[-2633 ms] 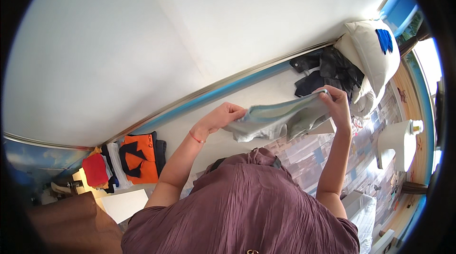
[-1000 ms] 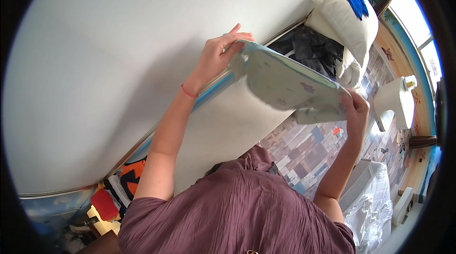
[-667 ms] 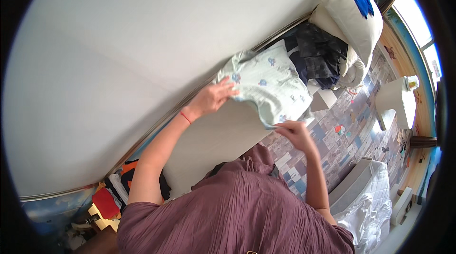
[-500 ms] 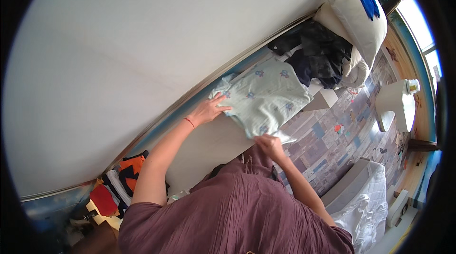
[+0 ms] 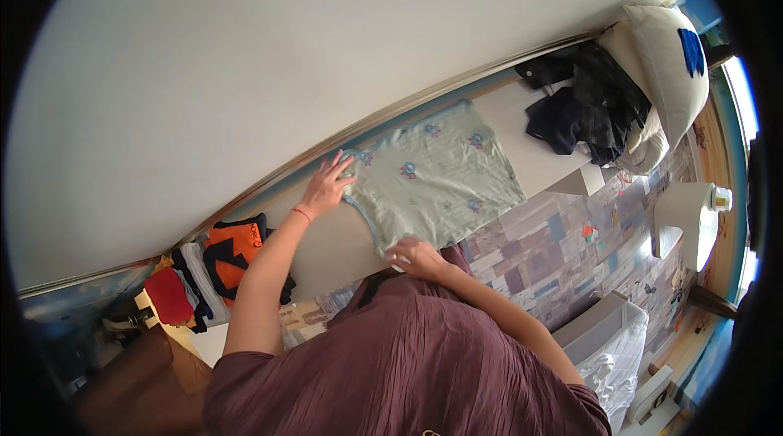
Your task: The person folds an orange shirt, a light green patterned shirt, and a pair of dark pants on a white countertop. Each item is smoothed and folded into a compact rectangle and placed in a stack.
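Resting left grip (image 5: 326,185), fingers fanned apart, at a corner of the pale green garment (image 5: 444,175), spread flat to its right on the white counter (image 5: 542,171). Touching the near edge with right grip (image 5: 416,258), curled; cannot tell if pinching. Showing dark clothes (image 5: 591,101) well right of both.

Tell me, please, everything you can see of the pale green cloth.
The pale green cloth looks thin and soft, printed with blue-purple figures, partly edged in blue. It lies spread, lightly wrinkled, on a white surface. The left hand touches its upper-left corner; the right hand is at its lower-left corner.
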A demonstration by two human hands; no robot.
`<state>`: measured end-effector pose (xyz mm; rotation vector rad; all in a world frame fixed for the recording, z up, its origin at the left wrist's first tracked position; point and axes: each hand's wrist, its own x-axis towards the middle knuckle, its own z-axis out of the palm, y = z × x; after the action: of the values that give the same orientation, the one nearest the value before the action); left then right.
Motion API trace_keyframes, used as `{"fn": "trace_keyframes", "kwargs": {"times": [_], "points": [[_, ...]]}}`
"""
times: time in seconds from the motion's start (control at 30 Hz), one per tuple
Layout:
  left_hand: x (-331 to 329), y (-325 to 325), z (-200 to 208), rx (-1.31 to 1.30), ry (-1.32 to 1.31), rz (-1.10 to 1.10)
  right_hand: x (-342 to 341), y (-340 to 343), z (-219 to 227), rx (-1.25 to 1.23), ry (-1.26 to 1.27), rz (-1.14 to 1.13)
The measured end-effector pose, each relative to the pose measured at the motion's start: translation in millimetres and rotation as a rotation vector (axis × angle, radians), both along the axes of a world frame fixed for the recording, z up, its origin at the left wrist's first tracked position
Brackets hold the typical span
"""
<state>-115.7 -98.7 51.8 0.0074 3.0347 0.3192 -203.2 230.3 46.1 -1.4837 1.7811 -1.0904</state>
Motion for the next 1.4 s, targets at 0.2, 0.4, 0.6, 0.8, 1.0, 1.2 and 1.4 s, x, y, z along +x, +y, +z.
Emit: {"fn": "trace_keyframes", "kwargs": {"times": [0.2,0.4,0.6,0.8,1.0,1.2,1.4], "points": [[-33.4,123.5,-41.9,0.184,0.36,0.483,-52.8,-47.4,-10.6,0.041,0.288,-0.391],[-43.2,176.1,-48.3,0.11,0.055,0.738,-106.5,-77.4,-44.3,0.221,0.553,-0.314],[-33.0,168.1,-46.4,0.098,0.077,0.668,-225.6,-11.7,-57.4,0.356,0.771,-0.538],[-32.9,178.5,-45.7,0.112,0.109,0.648,-253.3,24.6,-67.2,0.279,0.805,-0.76],[-37.6,222.3,-43.5,0.164,0.038,0.531,-122.4,15.4,-49.5,0.204,0.492,-0.117],[-33.7,226.0,-45.8,0.081,0.026,0.564,-187.4,92.4,-49.3,0.446,0.69,-0.522],[9.1,234.9,-43.3,0.187,0.103,0.425,-234.6,165.4,-59.8,0.322,0.704,-0.925]]}}
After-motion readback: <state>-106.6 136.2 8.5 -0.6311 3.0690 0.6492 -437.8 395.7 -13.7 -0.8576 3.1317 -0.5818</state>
